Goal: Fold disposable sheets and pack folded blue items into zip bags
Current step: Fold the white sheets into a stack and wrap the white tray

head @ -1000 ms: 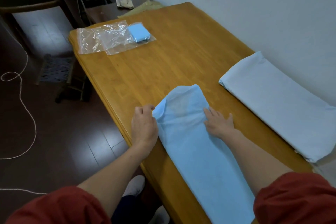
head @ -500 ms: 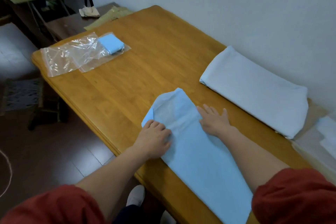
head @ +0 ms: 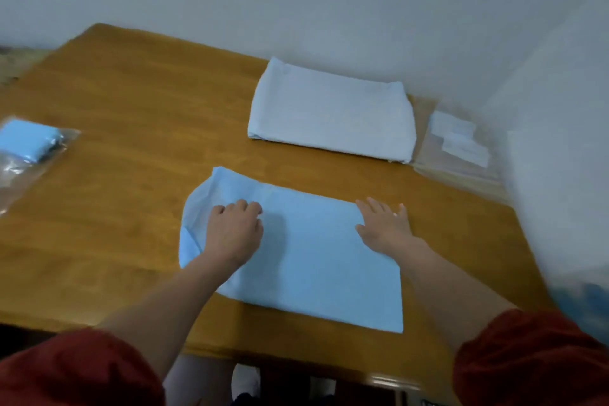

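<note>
Blue sheet (head: 313, 260) lies at the near edge of our worktop (head: 131, 115) — left grip (head: 234, 234) curled on it, can't tell if we're pinching; right grip (head: 384, 227) flat, pressing its right side.

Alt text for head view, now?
Two hands press a blue sheet on a wooden table: left hand, fingers curled, near its rounded end, right hand flat. A folded pale stack lies beyond; a bagged blue item sits far left.

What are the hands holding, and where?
The right hand lies flat on the right edge of the blue sheet, gripping nothing. The left hand curls its fingers near the sheet's left end; whether they pinch it cannot be told.
</note>
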